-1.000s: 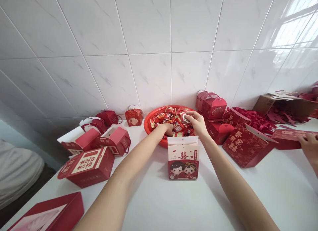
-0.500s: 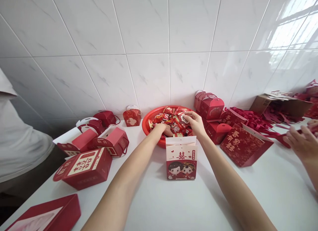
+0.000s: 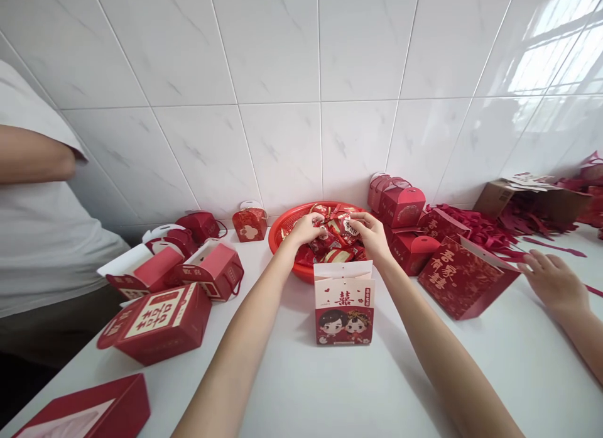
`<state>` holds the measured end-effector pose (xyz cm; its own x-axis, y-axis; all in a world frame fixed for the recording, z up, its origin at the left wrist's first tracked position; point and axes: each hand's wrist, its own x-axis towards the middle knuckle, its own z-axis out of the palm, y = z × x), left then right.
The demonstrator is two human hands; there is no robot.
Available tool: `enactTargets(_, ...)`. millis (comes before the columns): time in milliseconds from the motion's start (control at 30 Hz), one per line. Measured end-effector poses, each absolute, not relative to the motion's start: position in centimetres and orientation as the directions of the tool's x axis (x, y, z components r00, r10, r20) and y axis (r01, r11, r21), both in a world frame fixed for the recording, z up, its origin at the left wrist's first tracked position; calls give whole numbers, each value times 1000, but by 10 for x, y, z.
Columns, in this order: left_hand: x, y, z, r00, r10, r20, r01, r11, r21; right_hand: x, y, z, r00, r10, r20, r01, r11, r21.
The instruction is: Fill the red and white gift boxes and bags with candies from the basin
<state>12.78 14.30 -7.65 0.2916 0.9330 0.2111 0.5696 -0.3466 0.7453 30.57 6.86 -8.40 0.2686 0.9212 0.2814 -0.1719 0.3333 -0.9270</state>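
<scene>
Both my hands are over a red plastic basket (image 3: pixel 277 234) heaped with red-wrapped candies (image 3: pixel 336 240). My left hand (image 3: pixel 307 229) is closed, its fingertips among the wrappers; what it pinches is too small to make out. My right hand (image 3: pixel 370 232) pinches a red candy packet (image 3: pixel 349 227) with white lettering at the basket's right side. Just in front of the basket stands an upright gift box (image 3: pixel 344 312) with two cartoon figures and an open white top, between my forearms.
Red gift boxes (image 3: pixel 164 318) crowd the left side of the white table (image 3: pixel 301 394). Stacked boxes (image 3: pixel 400 205), a tilted box (image 3: pixel 464 278), red ribbons (image 3: pixel 475 234) and a carton (image 3: pixel 532 202) lie right. A co-worker's hand (image 3: pixel 553 281) reaches in; another person (image 3: pixel 42 237) stands left.
My left hand has lifted up and right out of the candies, nearer my right hand. The co-worker's hand at right has let go of the ribbon and moved left. The person at left has come further into view.
</scene>
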Motion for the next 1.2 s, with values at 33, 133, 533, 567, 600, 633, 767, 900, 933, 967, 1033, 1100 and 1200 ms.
enactTargets(33,128,143,-76,268,930,253,522,-361,773,306,69,-85,274,920,282,-168,334,-928)
enactTargets(133,130,142,-72,238,915,325,420,-398,815,306,71,-86,290,910,298,-145,349,-926)
enactTargets(533,131,126,-60,326,887,326,121,-381,917,306,75,-90,264,917,298,-142,343,-929)
enactTargets(567,131,125,-60,344,880,329,117,-388,914,306,75,-90,260,918,300,-140,343,-929)
enactTargets(600,131,124,-59,359,874,328,116,-390,913,307,76,-91,260,916,305,-137,348,-927)
enactTargets(633,132,124,-59,374,870,320,118,-388,914,307,76,-91,263,912,314,-134,356,-925)
enactTargets(767,132,125,-59,410,869,278,167,-371,913,308,78,-92,284,891,355,-106,397,-911)
enactTargets(900,130,128,-61,388,869,307,181,-399,899,308,79,-92,293,876,382,-58,416,-908)
enactTargets(933,130,128,-62,379,870,316,172,-402,900,308,79,-92,296,871,391,-44,421,-906)
enactTargets(967,130,129,-62,376,869,323,160,-404,900,308,79,-92,297,867,400,-31,427,-904)
enactTargets(1033,132,129,-63,380,861,339,135,-414,900,309,80,-93,296,862,411,-9,433,-902)
enactTargets(1100,133,129,-63,382,853,356,118,-427,897,309,80,-94,294,862,414,2,433,-902)
enactTargets(1200,135,125,-64,365,856,367,114,-432,895,310,81,-94,300,860,414,-6,435,-900)
